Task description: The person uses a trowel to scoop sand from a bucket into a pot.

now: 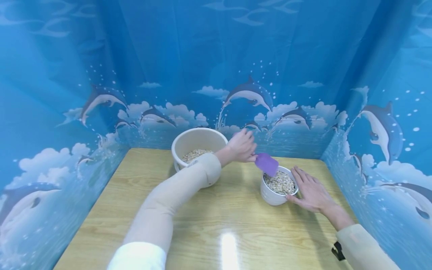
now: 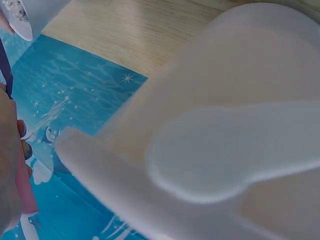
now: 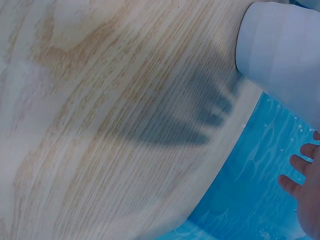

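My left hand (image 1: 241, 145) grips the handle of a purple scoop (image 1: 266, 164), with fingers curled round it. The scoop's blade tilts down over the left rim of a small white tub (image 1: 271, 197), its tip at the mixed grains (image 1: 280, 183) inside. On the tub's right side rests my right hand (image 1: 311, 191), fingers extended and thumb near the front rim. In the right wrist view, the tub (image 3: 280, 60) shows its outer wall, with several spread fingertips (image 3: 300, 164) below it. The left wrist view catches the pinkish handle (image 2: 26, 187) in the left hand.
A larger white bucket (image 1: 177, 150) with more grains (image 1: 195, 154) in its bottom stands at the back left, behind my left forearm. The wooden table (image 1: 216, 213) is bordered by blue dolphin-print curtains (image 1: 216, 75) on the back and both sides.
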Motion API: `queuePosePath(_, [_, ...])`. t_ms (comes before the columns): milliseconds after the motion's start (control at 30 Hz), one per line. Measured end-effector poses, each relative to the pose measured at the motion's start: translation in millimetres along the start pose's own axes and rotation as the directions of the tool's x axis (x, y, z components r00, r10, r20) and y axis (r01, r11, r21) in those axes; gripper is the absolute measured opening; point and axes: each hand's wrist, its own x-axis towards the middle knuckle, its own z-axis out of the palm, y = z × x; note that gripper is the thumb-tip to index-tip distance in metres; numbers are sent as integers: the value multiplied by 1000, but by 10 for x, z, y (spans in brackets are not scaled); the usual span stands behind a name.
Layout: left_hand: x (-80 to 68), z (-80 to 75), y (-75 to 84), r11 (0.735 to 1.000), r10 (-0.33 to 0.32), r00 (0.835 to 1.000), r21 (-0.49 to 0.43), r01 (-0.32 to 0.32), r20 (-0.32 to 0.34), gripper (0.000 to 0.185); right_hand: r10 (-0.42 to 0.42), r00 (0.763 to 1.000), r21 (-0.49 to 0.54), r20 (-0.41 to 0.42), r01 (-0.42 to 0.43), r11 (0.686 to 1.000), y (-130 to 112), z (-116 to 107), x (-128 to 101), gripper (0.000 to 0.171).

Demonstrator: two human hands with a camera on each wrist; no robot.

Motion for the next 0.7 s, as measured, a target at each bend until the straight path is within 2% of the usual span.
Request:
queuePosePath(267, [-169, 87, -100, 998, -37, 999, -53, 37, -5, 59, 1, 1000, -3, 6, -1, 1000, 8, 11, 5, 106])
queuePosePath(533, [-397, 204, -194, 988, -68, 997, -134, 72, 38, 55, -1, 1000, 4, 2, 1, 1000, -2, 1, 0, 105])
queuePosePath(700, [-512, 231, -268, 985, -74, 996, -152, 80, 47, 56, -1, 1000, 0, 5, 1, 1000, -2, -6, 6, 106])
